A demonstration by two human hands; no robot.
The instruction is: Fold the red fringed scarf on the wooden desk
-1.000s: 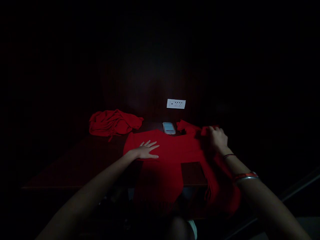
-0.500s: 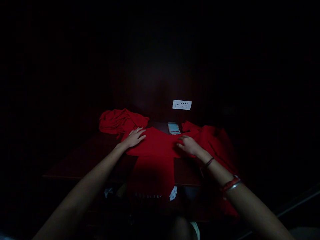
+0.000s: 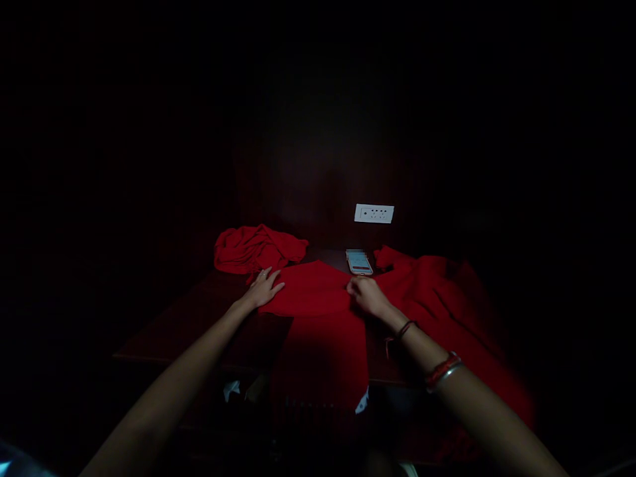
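A red fringed scarf (image 3: 313,291) lies across the desk, one end hanging over the front edge with its fringe down. My left hand (image 3: 264,290) rests on the scarf's left side, fingers apart and flat. At its right side my right hand (image 3: 368,295) is closed, fingers curled down against the cloth and seemingly pinching it. Fingertips of the right hand are partly hidden. From there more red cloth (image 3: 427,291) spreads in loose folds to the right and down past the desk edge.
A bunched red cloth (image 3: 258,248) sits at the back left of the dark desk (image 3: 199,318). A lit phone (image 3: 359,262) lies behind the scarf, below a white wall socket (image 3: 374,213). Pale scraps (image 3: 231,389) show under the desk edge. The surroundings are very dark.
My right hand has curled its fingers closed at the scarf, where they were looser before. My left hand has shifted to the scarf's left edge. The whole view has moved slightly.
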